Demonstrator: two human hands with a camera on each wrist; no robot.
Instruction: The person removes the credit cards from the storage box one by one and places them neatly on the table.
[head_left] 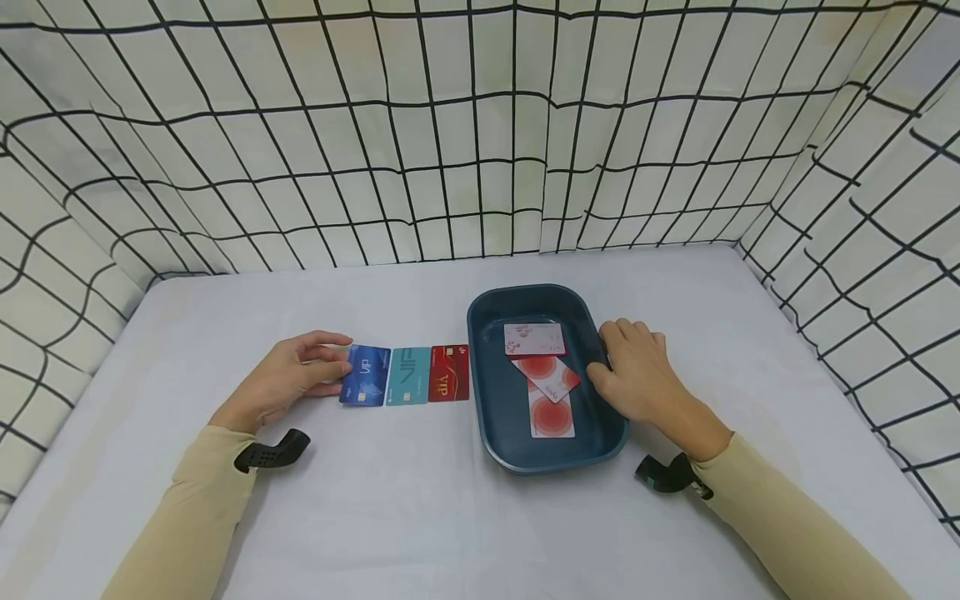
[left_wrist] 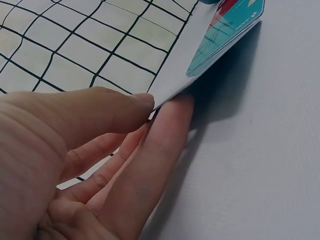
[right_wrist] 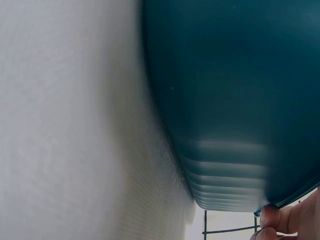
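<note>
left hand [head_left: 296, 373] pinches the blue card [head_left: 367, 377] at its left edge; right hand [head_left: 637, 371] grips the tray [head_left: 499, 408]. bench [head_left: 390, 517] spreads nearer the person; the card's length runs fore-and-aft.

Stretches out as a white tabletop [head_left: 375, 517], finely textured up close. Meets a pale back wall [head_left: 495, 129] at the far edge — ruled with black grid lines [head_left: 513, 125], wavy in places — between similarly gridded left [head_left: 75, 304] and right side walls [head_left: 885, 333].
</note>
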